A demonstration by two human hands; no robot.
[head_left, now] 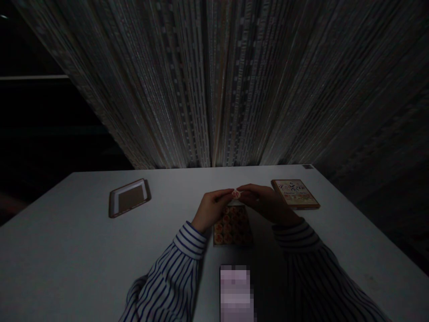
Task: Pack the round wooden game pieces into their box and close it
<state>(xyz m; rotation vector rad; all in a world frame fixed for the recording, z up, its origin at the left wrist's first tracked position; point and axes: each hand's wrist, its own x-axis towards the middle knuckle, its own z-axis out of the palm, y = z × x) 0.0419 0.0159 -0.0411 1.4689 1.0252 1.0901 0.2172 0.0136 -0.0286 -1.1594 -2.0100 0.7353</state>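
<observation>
Between my two hands a round xiangqi piece with a red character is held up, its face toward me. My left hand pinches its left edge, fingers closed. From the other side my right hand grips the same piece by its right edge. Just below them lies a shallow box filled with rows of more xiangqi pieces, several showing red characters. My wrists hide part of the box's upper sides, and its right half is in shadow.
An open box lid lies at the left of the white table. A printed box cover lies beyond my right hand. Near the front edge is a blurred-out phone-like object. A string curtain hangs behind.
</observation>
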